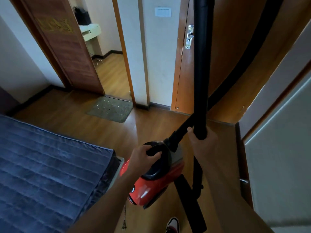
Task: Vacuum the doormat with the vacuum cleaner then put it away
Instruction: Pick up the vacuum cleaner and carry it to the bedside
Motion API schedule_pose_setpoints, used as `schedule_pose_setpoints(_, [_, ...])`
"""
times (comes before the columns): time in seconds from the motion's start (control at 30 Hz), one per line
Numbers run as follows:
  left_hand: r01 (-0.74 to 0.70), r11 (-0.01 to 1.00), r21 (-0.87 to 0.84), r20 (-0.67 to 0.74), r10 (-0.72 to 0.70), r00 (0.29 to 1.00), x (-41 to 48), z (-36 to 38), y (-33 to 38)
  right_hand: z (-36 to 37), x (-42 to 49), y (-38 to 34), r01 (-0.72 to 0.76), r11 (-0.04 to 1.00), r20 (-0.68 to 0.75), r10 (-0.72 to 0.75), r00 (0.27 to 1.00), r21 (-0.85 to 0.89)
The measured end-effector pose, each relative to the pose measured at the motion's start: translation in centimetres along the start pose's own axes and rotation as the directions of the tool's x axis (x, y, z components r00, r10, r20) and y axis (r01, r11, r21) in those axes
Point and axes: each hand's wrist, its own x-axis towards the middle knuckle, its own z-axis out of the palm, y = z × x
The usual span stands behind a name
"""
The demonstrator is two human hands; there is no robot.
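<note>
**A:** Where is the vacuum cleaner [151, 184]?

**B:** Low in the middle of the view; a red body with a black top, just beside the corner of the blue mattress [42, 165]; whether it rests on the wooden floor [75, 118] or is clear of it, I cannot tell.

**A:** And the hands?

**B:** Apart, each clamped on its own part; the left hand [143, 155] curls round the black handle [154, 149] on top of the body; the right hand [202, 142] wraps the lower end of the rigid black tube [201, 73], which stands nearly upright and runs out of the top of the view.

**A:** The hose?

**B:** The black hose [182, 128] leaves the front of the body, passes behind the tube and arcs up to the right.

**A:** The doormat?

**B:** The doormat [111, 109] lies flat on the floor at the foot of an open doorway [111, 64], well apart from the vacuum cleaner; pale scraps [109, 105] are scattered over it.

**A:** Anything else?

**B:** A plug [124, 228] on its cord shows below the red body; a shoe [172, 224] shows at the bottom edge; a long black piece [190, 199] slants beside it, and I cannot tell what it is; a white switch plate [163, 12] sits high on the wall.
</note>
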Motion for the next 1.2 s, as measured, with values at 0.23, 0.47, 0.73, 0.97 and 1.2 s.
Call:
schedule_pose_setpoints(0.23, [0.074, 0.997, -0.027, -0.099, -0.076, 0.992, 8.1, 0.9, 2.0, 2.3, 9.4, 0.9, 0.049, 0.999, 0.065, -0.049, 0.997, 0.004])
schedule_pose_setpoints(0.47, [0.122, 0.991, -0.046, -0.205, -0.129, 0.97, 15.8, 1.1, 0.1, 6.9, 17.0, 2.6, 0.071, 0.996, 0.204, -0.082, 0.976, 0.062])
schedule_pose_setpoints(0.73, [0.207, 0.971, -0.116, -0.219, -0.228, 0.949, 26.9, 0.5, -4.1, 16.1, 26.0, 4.0, 0.159, 0.986, 0.285, -0.141, 0.948, -0.041])
schedule_pose_setpoints(0.97, [0.245, 0.954, -0.175, -0.202, -0.278, 0.939, 38.1, -2.1, -8.1, 26.7, 36.8, 4.1, 0.1, 0.995, 0.354, -0.084, 0.931, -0.028])
schedule_pose_setpoints(1.2, [0.299, 0.932, -0.204, -0.26, -0.346, 0.901, 46.4, -6.8, -12.1, 37.6, 43.4, 3.6, 0.174, 0.985, 0.43, -0.165, 0.888, 0.017])
